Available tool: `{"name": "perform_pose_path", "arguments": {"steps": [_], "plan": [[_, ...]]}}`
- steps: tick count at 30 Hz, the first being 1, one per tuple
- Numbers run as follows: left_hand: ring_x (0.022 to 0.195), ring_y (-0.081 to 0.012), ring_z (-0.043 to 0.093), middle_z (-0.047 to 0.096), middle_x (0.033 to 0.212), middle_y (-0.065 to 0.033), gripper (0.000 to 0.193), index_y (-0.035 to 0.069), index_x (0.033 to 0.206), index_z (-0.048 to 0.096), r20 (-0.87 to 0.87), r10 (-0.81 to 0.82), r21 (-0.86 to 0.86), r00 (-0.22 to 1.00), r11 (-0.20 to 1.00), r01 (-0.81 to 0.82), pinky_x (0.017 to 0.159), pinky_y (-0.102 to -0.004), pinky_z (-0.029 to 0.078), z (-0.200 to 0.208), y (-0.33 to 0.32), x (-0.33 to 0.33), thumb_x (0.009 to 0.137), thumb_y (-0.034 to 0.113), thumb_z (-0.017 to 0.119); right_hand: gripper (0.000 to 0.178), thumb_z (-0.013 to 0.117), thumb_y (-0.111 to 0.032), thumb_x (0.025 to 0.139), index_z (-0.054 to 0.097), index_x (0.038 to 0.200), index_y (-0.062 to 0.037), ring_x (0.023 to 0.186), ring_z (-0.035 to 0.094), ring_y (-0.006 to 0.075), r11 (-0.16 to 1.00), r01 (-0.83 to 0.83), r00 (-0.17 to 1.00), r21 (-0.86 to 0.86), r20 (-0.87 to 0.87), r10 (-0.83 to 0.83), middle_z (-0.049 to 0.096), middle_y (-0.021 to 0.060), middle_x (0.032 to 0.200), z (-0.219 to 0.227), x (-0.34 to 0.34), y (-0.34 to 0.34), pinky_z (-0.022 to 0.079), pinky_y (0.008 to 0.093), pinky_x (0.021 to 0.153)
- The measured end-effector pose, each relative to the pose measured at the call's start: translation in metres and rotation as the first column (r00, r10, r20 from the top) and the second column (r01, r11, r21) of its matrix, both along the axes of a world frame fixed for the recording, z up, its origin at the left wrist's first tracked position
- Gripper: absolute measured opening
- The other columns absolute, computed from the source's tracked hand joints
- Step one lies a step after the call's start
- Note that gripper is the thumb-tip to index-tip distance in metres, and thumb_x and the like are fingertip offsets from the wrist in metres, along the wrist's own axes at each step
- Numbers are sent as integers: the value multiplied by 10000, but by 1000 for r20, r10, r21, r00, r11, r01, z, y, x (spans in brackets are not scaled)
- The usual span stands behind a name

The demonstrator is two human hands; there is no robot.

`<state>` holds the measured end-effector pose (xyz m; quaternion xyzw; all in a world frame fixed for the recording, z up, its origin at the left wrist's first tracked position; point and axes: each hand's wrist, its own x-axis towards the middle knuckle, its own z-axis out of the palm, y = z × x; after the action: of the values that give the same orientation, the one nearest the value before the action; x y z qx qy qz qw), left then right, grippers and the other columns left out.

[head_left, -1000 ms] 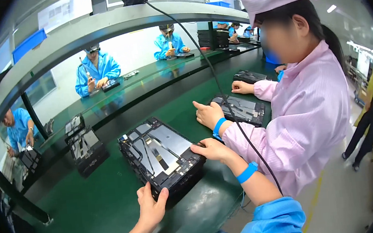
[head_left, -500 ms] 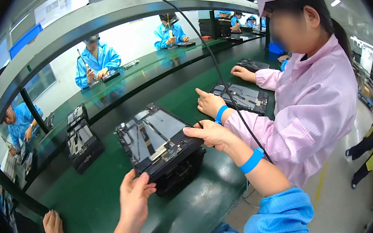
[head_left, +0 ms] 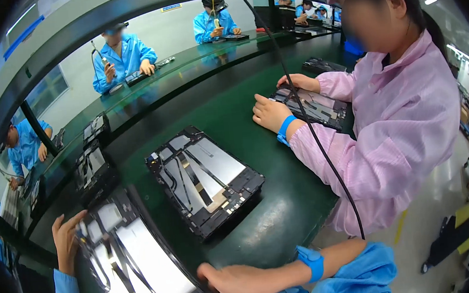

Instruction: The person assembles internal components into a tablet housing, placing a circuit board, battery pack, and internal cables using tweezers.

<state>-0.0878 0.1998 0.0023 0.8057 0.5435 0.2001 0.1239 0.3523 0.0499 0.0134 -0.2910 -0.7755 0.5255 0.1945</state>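
Head view: your right hand (head_left: 236, 284) is grasping right edge of opened tablet (head_left: 146, 257) at lower left of green bench (head_left: 293, 183); your left hand is lying out of sight, grip untellable. Co-worker's hand (head_left: 66, 239) is touching tablet's left edge. Step is resembling handover; next move is seemingly calling for secure second hold before releasing.

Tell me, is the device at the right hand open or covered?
Open. This device has silvery panels and dark cables exposed, with no cover over them.
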Motion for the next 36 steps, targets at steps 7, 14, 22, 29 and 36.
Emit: {"name": "perform_pose_path", "arguments": {"steps": [7,14,22,29,36], "plan": [[969,-225,456,430,1103,-166,461,-40,1112,379,-30,35,-19,999,999,-35,849,-289,334,-111,-224,102,721,192,458,543,514,-468,708,300,797,24,629,526,387,986,-167,938,10,308,156,518,232,634,-36,-1,-21,407,440,559],[993,-299,454,422,1106,-211,694,-33,1086,421,233,329,-59,915,944,-324,831,-335,371,-69,-314,177,533,283,695,499,498,-463,714,424,1011,-69,555,559,303,880,-35,831,473,503,-237,557,136,581,-9,-31,39,415,409,470],[952,-317,490,441,1082,-225,690,-29,1017,486,366,277,15,889,953,-303,792,-347,405,-65,-302,178,494,336,750,580,488,-487,703,403,1123,-97,560,574,274,645,-78,604,761,551,-576,574,123,594,-7,-119,94,426,365,474],[921,-303,514,486,1035,-210,629,-14,991,509,426,281,-21,860,953,-301,761,-336,427,-58,-302,175,501,299,750,631,402,-599,695,393,1137,-149,704,572,304,802,-148,586,579,704,-401,580,164,700,-17,-111,114,443,373,628],[904,-308,520,502,1008,-215,559,-4,1027,486,574,277,-99,770,958,-270,764,-337,430,-55,-297,167,568,218,713,649,429,-555,715,378,1092,-30,747,555,342,843,-88,588,530,711,-386,569,204,747,-12,-116,110,426,405,666]]}}
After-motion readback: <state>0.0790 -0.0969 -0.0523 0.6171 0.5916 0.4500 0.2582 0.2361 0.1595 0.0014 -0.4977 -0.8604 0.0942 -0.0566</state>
